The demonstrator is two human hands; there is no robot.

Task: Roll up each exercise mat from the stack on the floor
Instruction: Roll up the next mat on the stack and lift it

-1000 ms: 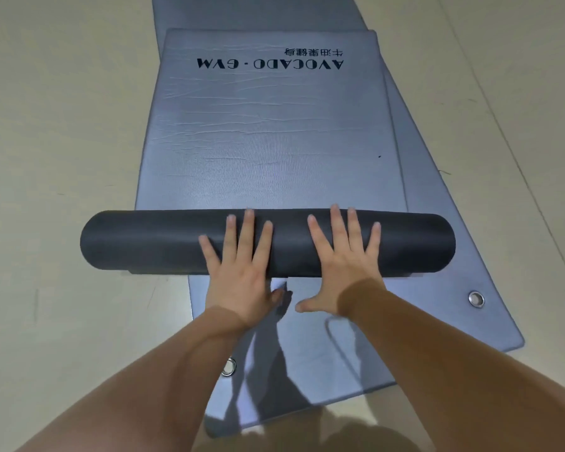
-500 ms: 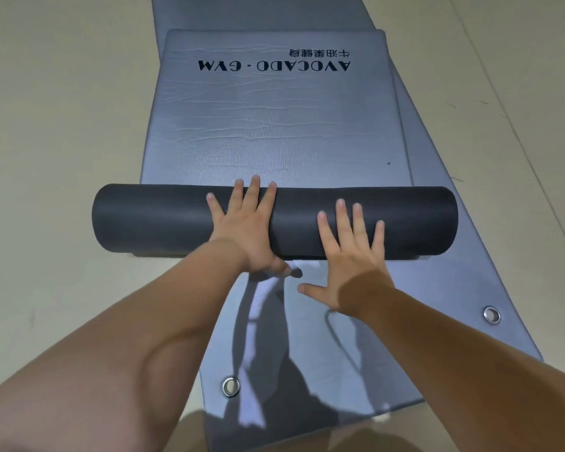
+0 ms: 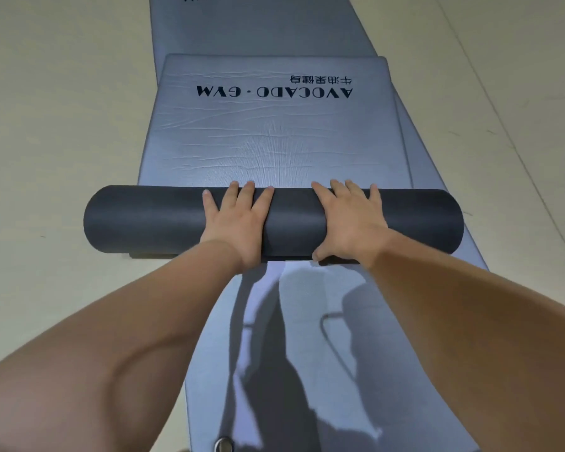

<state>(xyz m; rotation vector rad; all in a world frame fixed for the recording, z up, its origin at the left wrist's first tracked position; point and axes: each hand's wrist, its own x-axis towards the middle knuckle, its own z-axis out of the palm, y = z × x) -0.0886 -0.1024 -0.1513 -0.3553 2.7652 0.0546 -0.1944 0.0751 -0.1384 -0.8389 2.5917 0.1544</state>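
Mid-roll. Best to push evenly with both palms and hold the roll [image 3: 163,220] tight and square to the mat [image 3: 274,148] edges so the ends don't telescope. Left hand [image 3: 238,220] and right hand [image 3: 349,220] lie flat on top of the roll, fingers spread, gripping nothing. The roll lies across the stack on the floor [image 3: 62,125], printed flat part ahead.

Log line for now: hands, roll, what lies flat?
left hand, right hand: flat on mat roll | mat roll: partly rolled, dark side out | printed end: flat ahead | lower mat: flat beneath
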